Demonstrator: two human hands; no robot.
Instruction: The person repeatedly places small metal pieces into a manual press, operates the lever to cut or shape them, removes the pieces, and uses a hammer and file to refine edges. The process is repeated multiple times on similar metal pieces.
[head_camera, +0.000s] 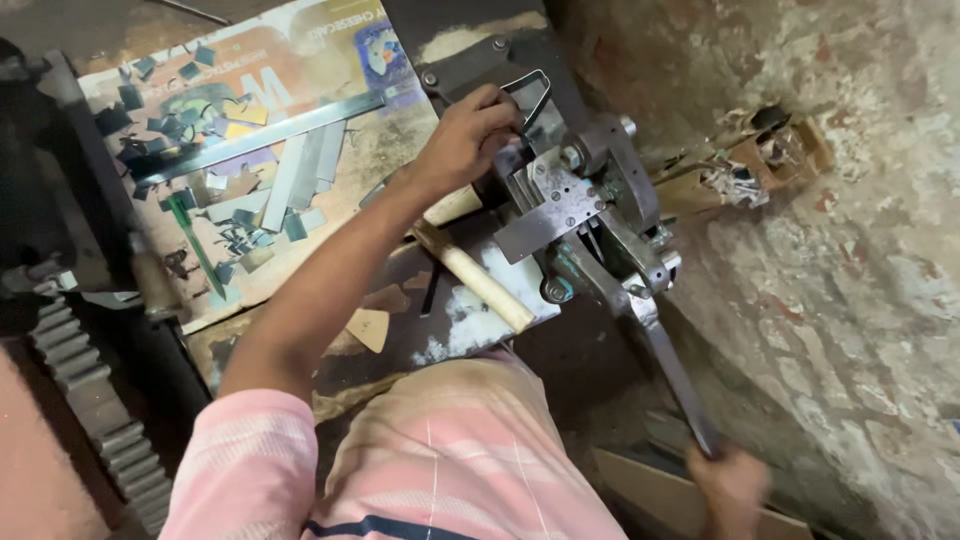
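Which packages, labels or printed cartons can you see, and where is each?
Printed cardboard sheet: flattened, upper left under the metal strips; orange-brown with blue, yellow and purple patches.
Small cardboard box: open, upper right by the wall; plain brown, holding small metal bits.
No screens.

- Shirt: short-slvd, pale pink w/ thin white check lines; one dark navy stripe low across the front.
- Left hand (462, 140), right hand (733, 487): bare, no gloves; forearms uncovered below slv.
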